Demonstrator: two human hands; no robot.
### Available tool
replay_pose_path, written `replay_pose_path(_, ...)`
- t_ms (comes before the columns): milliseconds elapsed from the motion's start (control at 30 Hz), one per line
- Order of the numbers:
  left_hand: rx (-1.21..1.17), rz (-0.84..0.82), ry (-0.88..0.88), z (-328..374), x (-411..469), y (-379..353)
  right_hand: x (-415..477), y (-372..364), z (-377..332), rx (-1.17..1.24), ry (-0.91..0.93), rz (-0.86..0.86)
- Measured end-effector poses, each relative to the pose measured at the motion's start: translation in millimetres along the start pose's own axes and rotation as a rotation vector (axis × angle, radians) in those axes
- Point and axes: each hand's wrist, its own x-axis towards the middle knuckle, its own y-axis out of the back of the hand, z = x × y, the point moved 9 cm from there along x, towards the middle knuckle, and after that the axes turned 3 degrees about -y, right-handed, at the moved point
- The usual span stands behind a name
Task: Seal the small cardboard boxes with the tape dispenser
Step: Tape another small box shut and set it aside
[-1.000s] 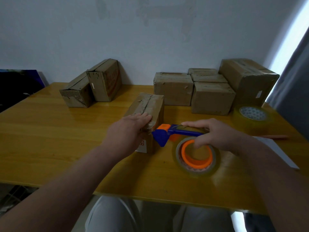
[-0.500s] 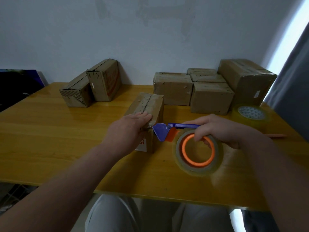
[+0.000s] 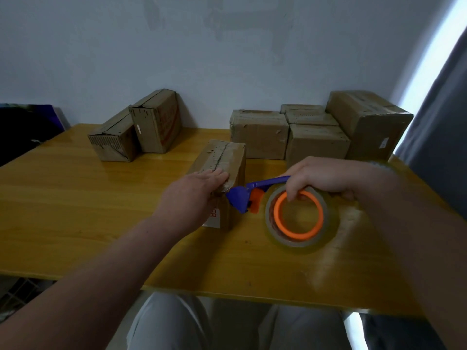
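Head view is showing a person sitting at a yellow wooden surface (image 3: 75,198) with one small box (image 3: 222,157) lying at its middle, seam running near to far. The left hand (image 3: 194,195) is pressing flat on the near end of the box top, its fingers (image 3: 214,174) lying straight and close together. The right hand (image 3: 321,178) is holding the dispenser (image 3: 242,198) just right of the box, fingers curling over the roll (image 3: 300,218) and into its orange core. The blue head is sitting at the box's near right top edge, just beside the left fingertips. Whether tape is already sticking there is too small to tell. This is looking like the start of a strip. The next move is calling for dragging the head far along the seam while the left hand is pinning the flaps. More boxes (image 3: 316,137) are waiting at the far edge.
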Motion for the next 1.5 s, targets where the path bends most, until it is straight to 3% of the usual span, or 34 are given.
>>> replay_pose_path(167, -0.011, 0.011, -0.017, 2, 0, 2, 8, -3, 15, 0.137, -0.088, -0.060)
replay_pose_path(267, -0.026, 0.026, -0.032, 0, -1, 2, 9, -15, 30, 0.021, -0.185, -0.104)
replay_pose_path(400, -0.019, 0.021, -0.037, 0, -1, 1, 2, 0, 31, 0.019, -0.158, 0.072)
replay_pose_path(600, -0.093, 0.019, -0.022, -4, -2, 9, 5, 31, 37, -0.225, -0.119, 0.464)
replay_pose_path(800, -0.045, 0.069, 0.031, -8, 7, 30, 28, 11, 64, -0.356, -0.224, 0.528)
replay_pose_path(1000, -0.132, 0.182, 0.034, -20, 24, 79, 39, -10, 63, -0.526, -0.174, 0.388)
replay_pose_path(1100, -0.131, 0.152, -0.026, -14, 33, 102, 29, 0, 47, -0.583, -0.124, 0.480)
replay_pose_path(1200, -0.128, 0.095, -0.093, -4, 41, 113, 10, 11, 14, -0.379, 0.044, 0.581)
replay_pose_path(1333, -0.138, -0.008, -0.154, 16, 45, 105, -7, 8, -23, 0.028, 0.266, 0.495)
replay_pose_path(1400, -0.119, 0.031, -0.160, 25, 46, 99, -7, -3, -30, 0.256, 0.309, 0.378)
replay_pose_path(1500, -0.095, 0.158, -0.139, 30, 42, 92, -4, -13, -29, 0.396, 0.328, 0.308)
